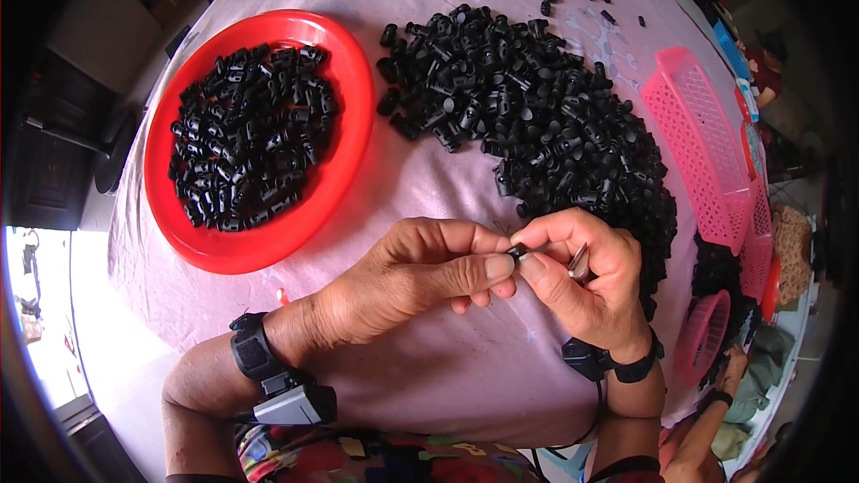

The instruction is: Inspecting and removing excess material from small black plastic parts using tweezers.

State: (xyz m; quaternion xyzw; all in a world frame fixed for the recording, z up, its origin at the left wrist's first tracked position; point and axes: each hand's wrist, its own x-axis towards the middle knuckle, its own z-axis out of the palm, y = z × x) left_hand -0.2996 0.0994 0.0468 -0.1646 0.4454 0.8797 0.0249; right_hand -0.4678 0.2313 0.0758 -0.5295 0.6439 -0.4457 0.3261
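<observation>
A: Hands?
B: Left hand (407, 273) and right hand (582, 277) together pinch one small black plastic piece (517, 251), centre frame.
A: Surroundings?
B: Round red plastic dish (351, 139) of black pieces upper left; loose black heap (546, 116) upper centre-right.

Bare cloth on the table (429, 367) lies open around both hands and runs up between the red bowl (353, 139) and the black heap (546, 116). Pink baskets (698, 139) block the right edge, just beside the heap.
</observation>
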